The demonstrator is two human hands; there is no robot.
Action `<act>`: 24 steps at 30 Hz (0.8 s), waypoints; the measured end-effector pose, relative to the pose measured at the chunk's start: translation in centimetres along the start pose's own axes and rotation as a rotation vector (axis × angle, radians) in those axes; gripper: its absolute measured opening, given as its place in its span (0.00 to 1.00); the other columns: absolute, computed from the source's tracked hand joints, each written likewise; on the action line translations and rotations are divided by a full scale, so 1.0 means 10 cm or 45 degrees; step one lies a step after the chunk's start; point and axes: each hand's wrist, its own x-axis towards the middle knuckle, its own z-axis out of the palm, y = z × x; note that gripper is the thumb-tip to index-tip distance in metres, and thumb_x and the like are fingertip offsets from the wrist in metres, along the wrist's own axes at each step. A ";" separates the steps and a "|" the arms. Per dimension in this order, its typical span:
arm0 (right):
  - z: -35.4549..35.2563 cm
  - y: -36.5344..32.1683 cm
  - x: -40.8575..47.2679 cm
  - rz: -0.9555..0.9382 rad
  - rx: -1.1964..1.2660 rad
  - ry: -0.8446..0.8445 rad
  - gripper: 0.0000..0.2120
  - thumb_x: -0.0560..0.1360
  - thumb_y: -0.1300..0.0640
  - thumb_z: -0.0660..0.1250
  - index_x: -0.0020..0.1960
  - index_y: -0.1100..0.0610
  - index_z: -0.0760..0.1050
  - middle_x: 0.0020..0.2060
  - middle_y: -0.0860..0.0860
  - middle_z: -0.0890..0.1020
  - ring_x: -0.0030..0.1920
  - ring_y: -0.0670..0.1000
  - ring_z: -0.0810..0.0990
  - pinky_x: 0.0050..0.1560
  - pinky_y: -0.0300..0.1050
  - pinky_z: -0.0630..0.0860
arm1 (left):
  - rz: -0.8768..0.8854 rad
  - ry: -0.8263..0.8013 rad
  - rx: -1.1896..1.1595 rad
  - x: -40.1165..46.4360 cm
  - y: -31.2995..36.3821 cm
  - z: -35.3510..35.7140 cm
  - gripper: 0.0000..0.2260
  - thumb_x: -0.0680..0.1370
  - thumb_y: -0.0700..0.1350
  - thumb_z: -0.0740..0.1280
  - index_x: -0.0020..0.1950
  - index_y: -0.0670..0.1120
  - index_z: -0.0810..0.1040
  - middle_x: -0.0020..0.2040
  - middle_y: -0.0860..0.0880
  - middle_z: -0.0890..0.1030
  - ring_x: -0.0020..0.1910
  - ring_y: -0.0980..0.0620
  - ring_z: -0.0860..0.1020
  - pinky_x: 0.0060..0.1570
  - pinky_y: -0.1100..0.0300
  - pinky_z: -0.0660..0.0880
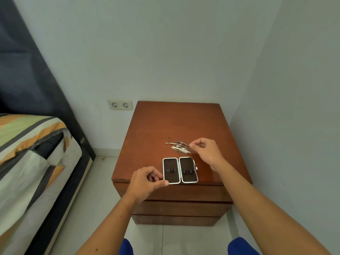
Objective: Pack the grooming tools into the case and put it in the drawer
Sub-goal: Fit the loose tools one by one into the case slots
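A small case [180, 170] lies open flat near the front edge of the wooden nightstand [176, 124], its two dark halves framed in silver, with elastic loops inside and no tools in them. Behind it lies a loose pile of several metal grooming tools [177, 147]. My right hand [206, 151] hovers at the right side of the pile, thumb and forefinger pinched on the tip of a thin tool. My left hand [147, 181] rests at the left edge of the case, thumb and fingers touching its rim.
The nightstand has drawer fronts [180, 208] below its top, all closed. A bed [31, 162] with a striped cover stands to the left. A double wall socket [120, 104] sits behind the stand; walls close in behind and to the right.
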 end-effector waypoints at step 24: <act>-0.01 0.01 0.06 -0.232 -0.523 -0.263 0.04 0.78 0.55 0.75 0.47 0.46 0.86 0.39 0.43 0.85 0.41 0.42 0.81 0.44 0.38 0.73 | -0.007 0.001 0.024 0.01 -0.05 0.03 0.14 0.66 0.56 0.84 0.48 0.56 0.86 0.37 0.55 0.82 0.34 0.58 0.73 0.37 0.60 0.75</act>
